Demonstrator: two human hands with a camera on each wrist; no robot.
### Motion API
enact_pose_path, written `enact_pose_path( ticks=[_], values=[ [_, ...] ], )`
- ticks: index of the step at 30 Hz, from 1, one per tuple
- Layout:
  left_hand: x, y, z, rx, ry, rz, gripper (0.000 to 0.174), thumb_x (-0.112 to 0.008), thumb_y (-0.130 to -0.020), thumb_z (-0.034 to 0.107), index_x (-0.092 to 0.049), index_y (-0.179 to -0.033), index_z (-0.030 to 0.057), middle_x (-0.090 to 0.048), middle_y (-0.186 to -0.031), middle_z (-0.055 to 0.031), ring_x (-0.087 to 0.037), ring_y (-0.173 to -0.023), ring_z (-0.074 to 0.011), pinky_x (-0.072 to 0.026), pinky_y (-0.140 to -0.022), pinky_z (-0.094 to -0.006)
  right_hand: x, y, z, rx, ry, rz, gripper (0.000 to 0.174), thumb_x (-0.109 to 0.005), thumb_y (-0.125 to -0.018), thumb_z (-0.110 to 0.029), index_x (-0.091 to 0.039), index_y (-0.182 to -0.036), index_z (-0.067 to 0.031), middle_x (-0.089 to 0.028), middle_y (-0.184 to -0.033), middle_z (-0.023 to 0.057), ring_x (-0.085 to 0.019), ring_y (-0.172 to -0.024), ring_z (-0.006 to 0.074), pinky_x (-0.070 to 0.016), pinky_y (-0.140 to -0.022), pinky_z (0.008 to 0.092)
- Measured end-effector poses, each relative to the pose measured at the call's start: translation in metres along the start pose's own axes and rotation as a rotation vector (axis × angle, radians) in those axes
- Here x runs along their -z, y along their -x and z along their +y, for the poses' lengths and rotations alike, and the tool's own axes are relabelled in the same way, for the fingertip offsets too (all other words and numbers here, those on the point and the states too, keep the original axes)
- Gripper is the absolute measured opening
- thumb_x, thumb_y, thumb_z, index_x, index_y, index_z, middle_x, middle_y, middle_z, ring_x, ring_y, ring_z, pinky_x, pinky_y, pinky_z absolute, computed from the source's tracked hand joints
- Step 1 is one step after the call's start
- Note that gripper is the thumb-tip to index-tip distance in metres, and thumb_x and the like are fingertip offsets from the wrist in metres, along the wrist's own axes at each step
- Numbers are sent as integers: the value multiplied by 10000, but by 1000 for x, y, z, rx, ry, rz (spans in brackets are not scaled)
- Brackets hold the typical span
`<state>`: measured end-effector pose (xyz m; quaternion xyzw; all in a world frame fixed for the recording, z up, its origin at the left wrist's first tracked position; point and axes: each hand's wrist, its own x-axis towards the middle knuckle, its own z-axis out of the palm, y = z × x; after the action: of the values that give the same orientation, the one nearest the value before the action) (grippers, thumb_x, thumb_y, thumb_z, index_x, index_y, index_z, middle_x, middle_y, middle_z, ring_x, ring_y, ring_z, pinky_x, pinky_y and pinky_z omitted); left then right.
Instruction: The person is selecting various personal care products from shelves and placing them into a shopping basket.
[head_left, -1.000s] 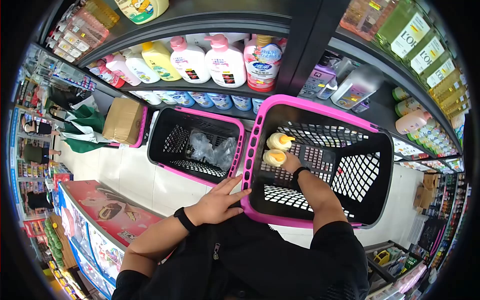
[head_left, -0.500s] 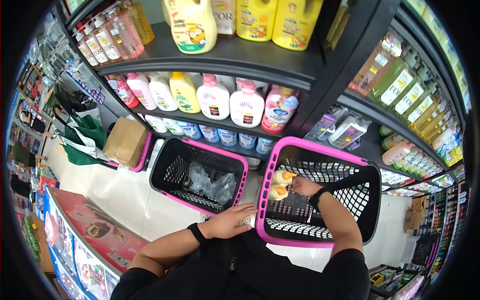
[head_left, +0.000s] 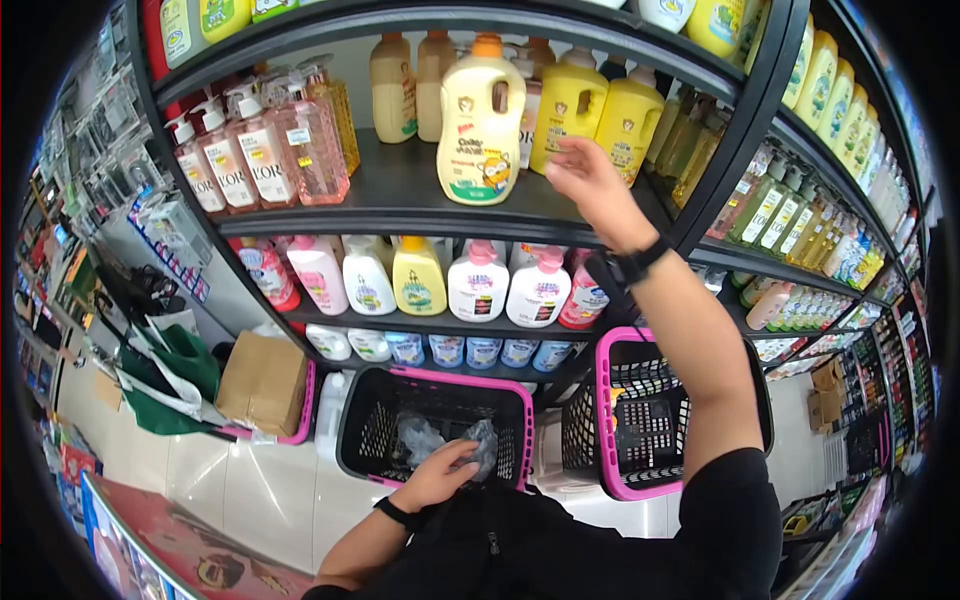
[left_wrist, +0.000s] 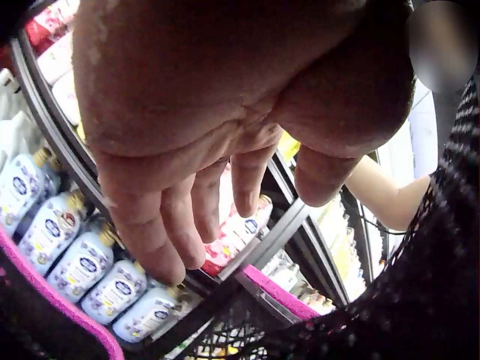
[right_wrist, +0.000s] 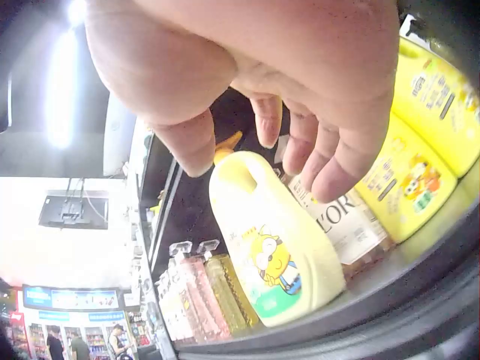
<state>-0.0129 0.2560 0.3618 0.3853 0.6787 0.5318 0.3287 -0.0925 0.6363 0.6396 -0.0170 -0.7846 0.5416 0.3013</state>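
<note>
The cream jug stands upright near the front edge of the shelf; the right hand is just to its right, thumb apart from loosely bent fingers, part open and holding nothing; a gap shows between this hand and the jug.

Pink pump bottles stand to the left, two yellow jugs to the right, taller cream bottles at the far left of the jug; a L'OR bottle sits between the cream jug and the yellow jugs, close behind, and crowds that side. Below is a row of pump bottles; lower still, small blue bottles.

The left hand is over the near rim of the left basket, beside plastic bags; its fingers are partly bent and spread, with nothing seen in them; whether it touches the rim or bags cannot be told. A cardboard box is at left.

The right arm hides part of the right basket; a yellow-orange patch at its left inner side is too small to identify; the L'OR bottle is partly hidden by the cream jug; the far edges of the head view are dark and distorted.
</note>
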Motion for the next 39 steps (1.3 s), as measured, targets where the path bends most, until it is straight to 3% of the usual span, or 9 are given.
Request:
enact_pose_path(
  ticks=[4, 8, 10, 13, 24, 27, 30, 34, 39],
  values=[
    [45, 37, -40, 73, 51, 101, 439, -686, -967, 158, -587, -1375, 30, -648, -1213, -133, -643, -1037, -194, -530, -893, -331, -48, -68, -4, -51, 4, 256, 516, -634, -1018, -333, -503, -1378, 14, -614, -1211, 111, -582, -1072, 146, -479, -924, 331],
    [74, 65, -65, 192, 148, 116, 434, -656, -993, 107, -552, -1399, -4, -646, -1226, -77, -609, -1137, -155, -503, -989, -316, -58, -89, -5, -134, -138, 142, 491, -543, -1058, -421, -599, -1284, 11, -678, -1122, 72, -607, -1032, 148, -483, -914, 340],
    [81, 74, -77, 205, 173, 128, 431, -651, -996, 100, -549, -1400, -10, -645, -1256, -85, -605, -1152, -162, -497, -1006, -318, -61, -93, 0, -110, -186, 127, 535, -561, -1050, -418, -593, -1279, 65, -675, -1180, 139, -626, -1049, 192, -486, -934, 350],
    [86, 76, -86, 181, 203, 179, 429, -698, -966, 152, -598, -1357, 7, -682, -1157, -118, -659, -1052, -182, -536, -914, -316, -59, -102, 12, -91, -249, 100, 552, -559, -1055, -414, -582, -1278, 90, -673, -1198, 171, -641, -1049, 213, -497, -939, 352],
    [118, -2, 10, -122, 143, 145, 478, -683, -958, 94, -527, -1396, -15, -641, -1285, -146, -627, -1182, -224, -505, -1006, -360, -61, 15, -60, -297, -493, 57, 396, -487, -1095, -339, -554, -951, 24, -665, -1021, 184, -682, -922, 263, -574, -841, 399],
    [98, -33, 54, -275, 205, 178, 775, -728, -908, 86, -303, -1553, 14, -516, -1446, -206, -533, -1322, -289, -434, -1101, -415, -58, 83, -49, -349, -330, -75, 386, -507, -1089, -346, -574, -1002, 25, -683, -1027, 152, -679, -917, 206, -573, -821, 362],
    [57, -52, 93, -414, 430, 55, 1032, -780, -826, 80, -107, -1607, 33, -378, -1558, -204, -425, -1423, -301, -331, -1183, -450, -70, 163, -39, -370, -374, -208, 377, -521, -1084, -333, -584, -1198, 21, -679, -1100, 97, -655, -986, 163, -549, -874, 336],
    [-10, -52, 104, -249, 491, -6, 908, -866, -733, 53, -367, -1492, 34, -555, -1398, -104, -570, -1274, -216, -463, -1083, -394, -47, 241, -23, -343, -220, -339, 397, -541, -1070, -281, -545, -1330, 19, -640, -1205, 91, -580, -1142, 150, -478, -994, 346],
    [-83, -70, 107, -281, 346, -138, 958, -906, -713, 118, -363, -1495, 14, -535, -1419, -139, -517, -1337, -255, -400, -1136, -415, 51, 278, -29, -311, -156, -525, 396, -711, -907, -127, -614, -1268, 3, -689, -1205, 101, -648, -1129, 194, -503, -976, 344]
  ],
)
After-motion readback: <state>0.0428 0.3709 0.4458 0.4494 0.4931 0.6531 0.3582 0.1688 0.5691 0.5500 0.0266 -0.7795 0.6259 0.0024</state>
